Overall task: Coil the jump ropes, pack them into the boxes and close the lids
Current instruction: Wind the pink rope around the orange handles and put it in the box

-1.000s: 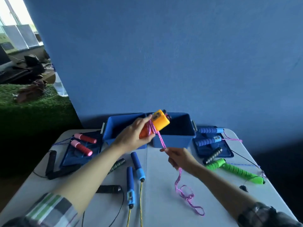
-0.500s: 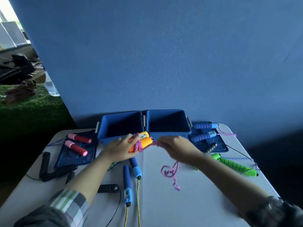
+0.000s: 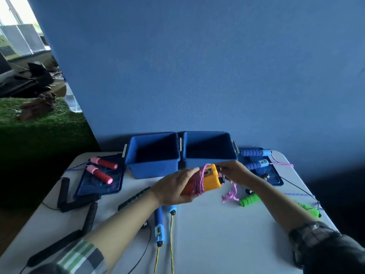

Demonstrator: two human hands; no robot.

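Observation:
My left hand grips a pair of orange jump-rope handles with pink rope wound around them, just in front of two open blue boxes. At the handles' right end my right hand pinches the pink rope. The rope's loose tail lies bunched on the white table under my right wrist. Both boxes look empty inside.
A blue lid at the left carries pink handles; another lid at the right carries blue handles. Black handles, blue handles with yellow rope and green handles lie on the table. A blue wall stands behind.
The handles came down from above the boxes to table height in front of them. More pink rope is wound on them; the loose tail has shortened and my right hand moved to the handles' end.

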